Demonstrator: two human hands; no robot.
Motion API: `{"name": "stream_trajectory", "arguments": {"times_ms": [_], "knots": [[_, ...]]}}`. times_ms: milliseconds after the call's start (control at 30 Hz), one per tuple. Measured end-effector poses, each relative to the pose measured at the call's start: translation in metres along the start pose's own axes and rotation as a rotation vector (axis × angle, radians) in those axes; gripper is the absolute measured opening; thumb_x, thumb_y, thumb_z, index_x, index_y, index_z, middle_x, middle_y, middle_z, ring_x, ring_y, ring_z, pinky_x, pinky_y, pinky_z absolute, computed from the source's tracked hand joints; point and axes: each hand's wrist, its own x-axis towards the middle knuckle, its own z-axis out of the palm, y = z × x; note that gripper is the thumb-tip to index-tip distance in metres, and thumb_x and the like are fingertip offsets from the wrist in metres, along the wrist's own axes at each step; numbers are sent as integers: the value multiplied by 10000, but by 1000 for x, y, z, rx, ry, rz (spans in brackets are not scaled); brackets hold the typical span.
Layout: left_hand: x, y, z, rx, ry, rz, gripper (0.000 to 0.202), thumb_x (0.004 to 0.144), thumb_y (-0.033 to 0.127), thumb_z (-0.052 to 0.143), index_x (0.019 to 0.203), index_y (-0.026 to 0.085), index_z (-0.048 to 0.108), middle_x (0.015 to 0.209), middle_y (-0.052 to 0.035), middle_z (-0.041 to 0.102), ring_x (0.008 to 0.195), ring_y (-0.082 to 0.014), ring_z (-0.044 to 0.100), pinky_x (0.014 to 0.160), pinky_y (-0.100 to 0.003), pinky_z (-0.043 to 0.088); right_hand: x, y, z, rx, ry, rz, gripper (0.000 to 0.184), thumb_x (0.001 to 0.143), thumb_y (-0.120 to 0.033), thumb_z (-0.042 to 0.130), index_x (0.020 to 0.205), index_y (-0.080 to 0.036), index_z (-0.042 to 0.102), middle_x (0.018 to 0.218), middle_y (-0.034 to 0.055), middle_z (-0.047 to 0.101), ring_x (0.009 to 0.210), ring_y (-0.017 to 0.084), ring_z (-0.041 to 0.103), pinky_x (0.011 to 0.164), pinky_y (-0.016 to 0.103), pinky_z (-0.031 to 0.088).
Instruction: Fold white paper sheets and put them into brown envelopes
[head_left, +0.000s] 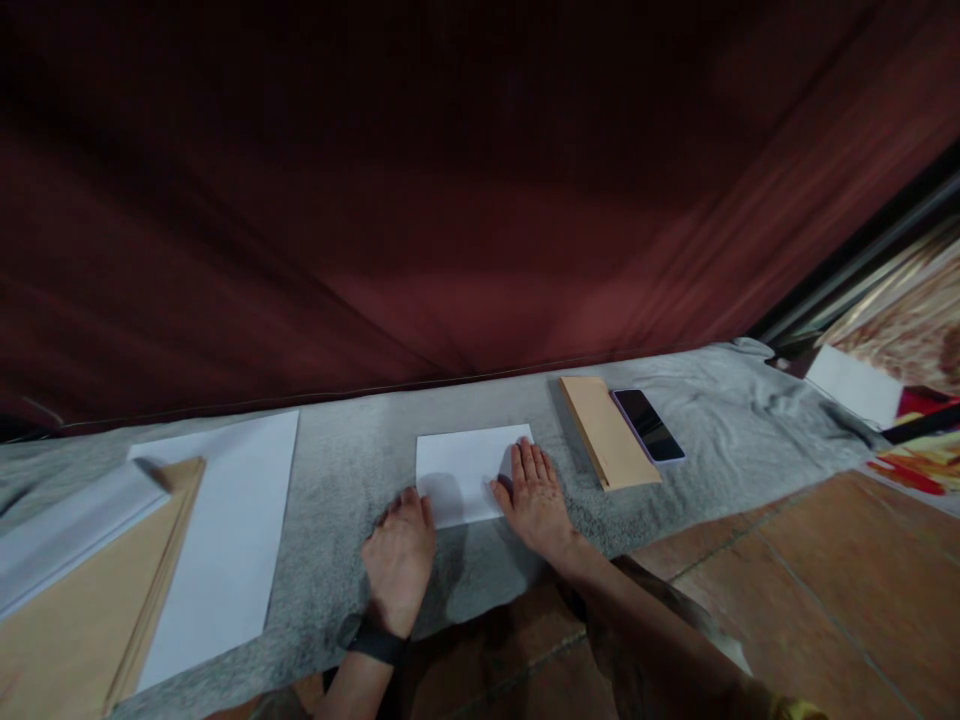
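A white sheet of paper (457,462), perhaps folded, lies flat on the grey cloth in front of me. My right hand (534,498) rests on its right side, palm down, with the fingers stretched out and the thumb apart. At the lower left corner of the paper is my left hand (400,555), its fingers curled under and its thumb touching the paper's edge. Whether those curled fingers hold anything is hidden. A tan paper envelope (609,435) lies just right of my right hand, and beside it is a phone (651,425) with a dark screen.
To the left, a large white sheet (240,540) lies under brown envelopes (97,610) and folded white paper (75,530). Grey cloth (345,460) covers the narrow surface, which ends at a dark red curtain (465,300) behind. Tiled floor (810,570) shows at the right.
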Motion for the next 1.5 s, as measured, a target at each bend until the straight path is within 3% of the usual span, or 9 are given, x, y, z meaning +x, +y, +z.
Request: {"name": "stream_trajectory", "arguments": {"times_ms": [333, 533, 767, 1033, 1133, 1233, 1333, 1500], "knots": [[-3, 1, 6, 41, 117, 52, 422, 1042, 259, 256, 1116, 105, 642, 797, -131, 734, 772, -276, 738, 603, -332, 518, 0, 0, 1, 0, 13, -12, 667, 1028, -464, 416, 1484, 22, 430, 1535, 281, 420, 1424, 360, 422, 1169, 495, 303], [-4, 0, 7, 49, 111, 21, 388, 1044, 285, 254, 1142, 123, 593, 791, -107, 721, 723, -259, 721, 550, -307, 470, 0, 0, 0, -4, 7, -5, 671, 1026, -468, 415, 1483, 22, 435, 1535, 276, 425, 1416, 367, 433, 1174, 492, 296], [-6, 4, 2, 85, 86, -17, 336, 1048, 306, 253, 1070, 174, 561, 830, -90, 689, 759, -233, 688, 591, -293, 435, -1, 0, 2, 7, 4, -3, 683, 1023, -469, 425, 1492, 27, 419, 1532, 285, 421, 1429, 366, 414, 1179, 497, 287], [-5, 7, -7, 153, 171, 102, 281, 989, 166, 335, 1059, 145, 606, 1003, -115, 650, 965, -274, 607, 849, -414, 481, 1, 0, 0, 20, -47, 18, 687, 1030, -482, 391, 1504, 16, 410, 1560, 270, 385, 1450, 356, 384, 1192, 492, 264], [-6, 12, -4, 95, 262, 227, 386, 949, 78, 324, 1215, 104, 603, 1217, -162, 631, 1123, -290, 581, 956, -451, 484, 0, 0, 1, 26, -37, 15, 687, 1030, -478, 390, 1502, 22, 407, 1557, 276, 385, 1452, 359, 380, 1189, 503, 267], [-9, 24, 6, -18, 327, 384, 494, 925, 34, 310, 1363, 56, 538, 1472, -180, 513, 1396, -292, 438, 1141, -458, 399, 0, -1, 2, 37, -13, 17, 684, 1025, -474, 409, 1498, 20, 410, 1547, 280, 400, 1453, 364, 377, 1183, 516, 274], [-12, 40, 16, -115, 276, 498, 533, 936, 61, 319, 1440, 67, 492, 1565, -148, 448, 1499, -273, 325, 1215, -458, 333, 0, -1, 2, 42, -9, 13, 660, 1021, -447, 428, 1491, 17, 419, 1544, 277, 411, 1447, 361, 386, 1182, 512, 274], [-13, 58, 24, -180, 194, 514, 523, 993, 162, 308, 1491, 104, 456, 1600, -118, 409, 1512, -248, 310, 1228, -464, 324, -1, 0, 0, 28, -34, 12, 606, 1017, -369, 437, 1495, 3, 422, 1570, 254, 385, 1461, 349, 361, 1186, 490, 267]]}}
